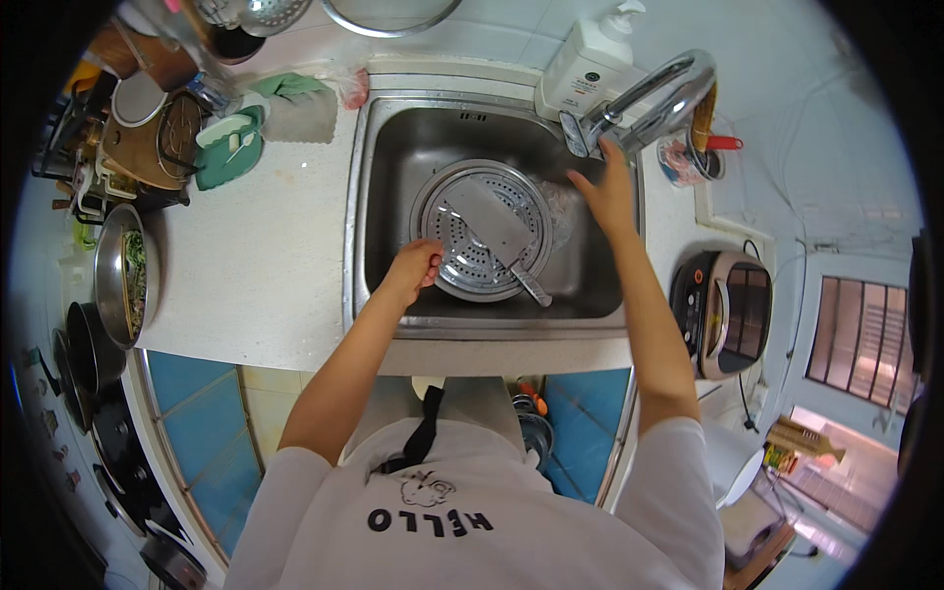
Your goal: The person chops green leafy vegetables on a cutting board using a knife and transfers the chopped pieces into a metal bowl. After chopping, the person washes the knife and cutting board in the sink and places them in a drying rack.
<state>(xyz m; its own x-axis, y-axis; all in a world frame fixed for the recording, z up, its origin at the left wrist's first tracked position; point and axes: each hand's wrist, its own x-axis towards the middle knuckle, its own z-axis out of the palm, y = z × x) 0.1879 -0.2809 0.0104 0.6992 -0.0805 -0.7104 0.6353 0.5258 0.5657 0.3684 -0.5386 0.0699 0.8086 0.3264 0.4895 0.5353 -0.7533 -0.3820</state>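
A stainless-steel sink (398, 140) lies before me. In it sits a round perforated metal steamer tray (461, 258) in a wider metal rim. A cleaver (487, 214) lies aslant across the tray, its handle (531, 284) pointing down and right over the rim. My left hand (419, 271) is at the tray's left edge, fingers curled in, with nothing visible in them. My right hand (611, 195) reaches to the base of the chrome faucet (660, 96), thumb and fingers apart; whether a fingertip touches the faucet lever (574, 134) cannot be told.
Clear crumpled plastic (562, 210) lies in the sink right of the tray. A white pump bottle (586, 66) stands behind. On the left counter are a metal bowl of greens (110, 276) and a green dustpan-shaped tray (232, 162). A countertop oven (723, 313) stands right.
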